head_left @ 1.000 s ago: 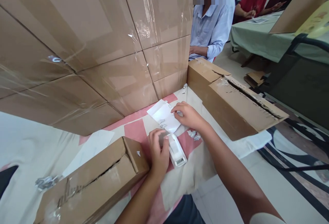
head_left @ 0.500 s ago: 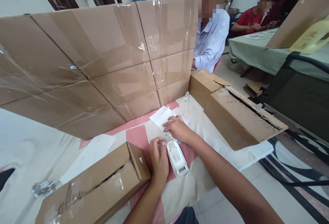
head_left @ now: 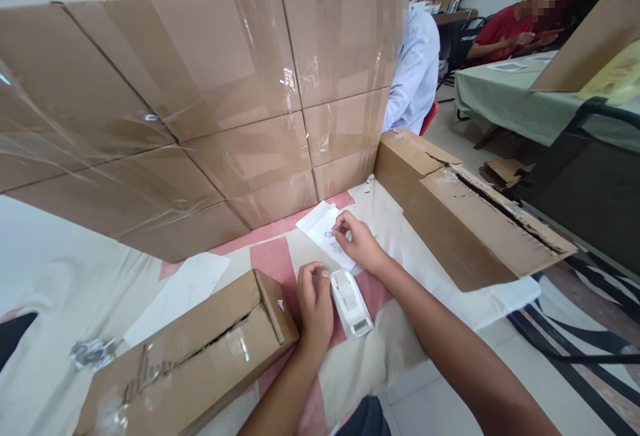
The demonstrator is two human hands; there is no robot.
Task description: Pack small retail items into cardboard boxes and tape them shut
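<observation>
My right hand (head_left: 357, 239) is over a white sheet of paper (head_left: 315, 219) with small dark drawings on it. Its thumb and fingertips are pinched together; whatever may be between them is too small to make out. Just nearer to me lies a white tape dispenser (head_left: 353, 306), on its own on the cloth. My left hand (head_left: 317, 299) rests on its edge beside the dispenser's left side, fingers loosely curled and thumb apart, holding nothing. Whether it touches the dispenser I cannot tell.
A tall taped cardboard wall (head_left: 225, 89) stands behind the paper. Long cardboard boxes flank me at left (head_left: 195, 356) and right (head_left: 450, 223). Another sheet (head_left: 180, 293) and crumpled clear plastic (head_left: 93, 353) lie at left. Two people sit beyond, one at a green-covered table (head_left: 500, 93).
My right hand has lifted off the paper and its spread fingers have drawn into a pinch, uncovering the drawings. My left hand stays beside the dispenser. The view has shifted slightly.
</observation>
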